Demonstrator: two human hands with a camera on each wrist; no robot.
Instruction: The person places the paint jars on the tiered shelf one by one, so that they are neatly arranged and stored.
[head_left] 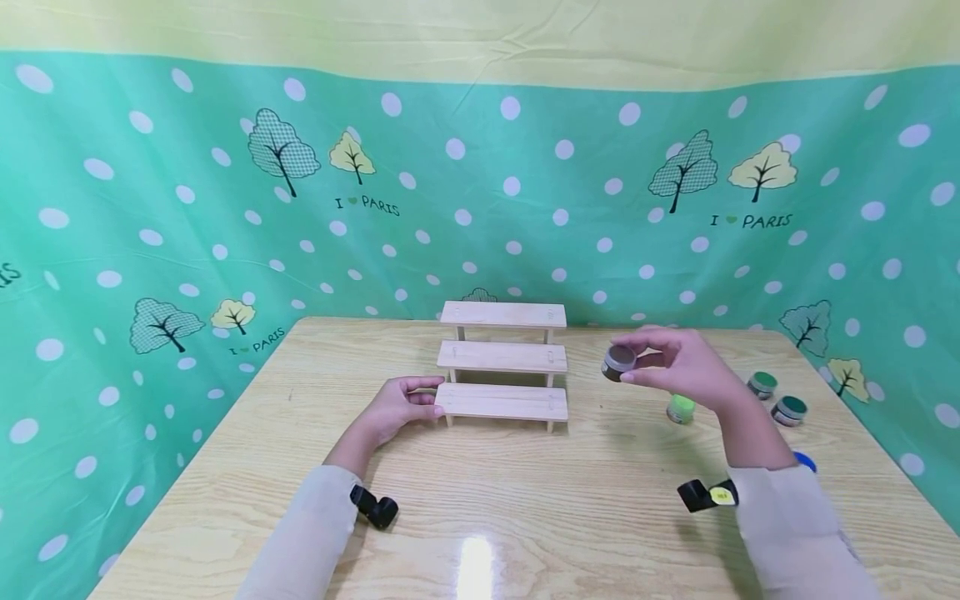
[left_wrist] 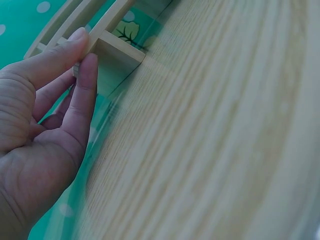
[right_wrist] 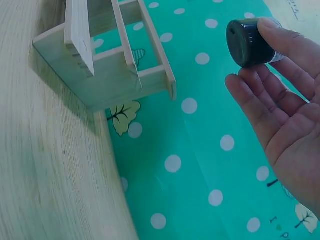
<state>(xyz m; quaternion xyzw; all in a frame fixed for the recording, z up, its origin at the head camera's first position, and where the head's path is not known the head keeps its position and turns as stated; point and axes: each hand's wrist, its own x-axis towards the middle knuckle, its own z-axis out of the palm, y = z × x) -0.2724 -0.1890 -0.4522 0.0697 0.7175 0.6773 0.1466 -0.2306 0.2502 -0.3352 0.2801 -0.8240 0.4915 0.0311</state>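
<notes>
A small three-tier wooden step shelf [head_left: 501, 402] stands toward the back of the table. My left hand [head_left: 397, 408] pinches the left end of its lowest board; in the left wrist view the thumb [left_wrist: 77, 37] and forefinger meet at that corner. Right of the shelf, my right hand [head_left: 686, 367] holds a small dark paint jar [head_left: 618, 363] between thumb and fingertips, raised above the table. The right wrist view shows the dark base of the jar [right_wrist: 245, 45] facing the camera, its label hidden.
On the table's right side stand a light green jar [head_left: 681, 408], a green jar [head_left: 762, 384] and a dark green jar [head_left: 789, 410]. A blue lid [head_left: 805, 462] is partly hidden behind the right forearm. Behind the wooden table [head_left: 480, 483] hangs a dotted green curtain [head_left: 510, 217].
</notes>
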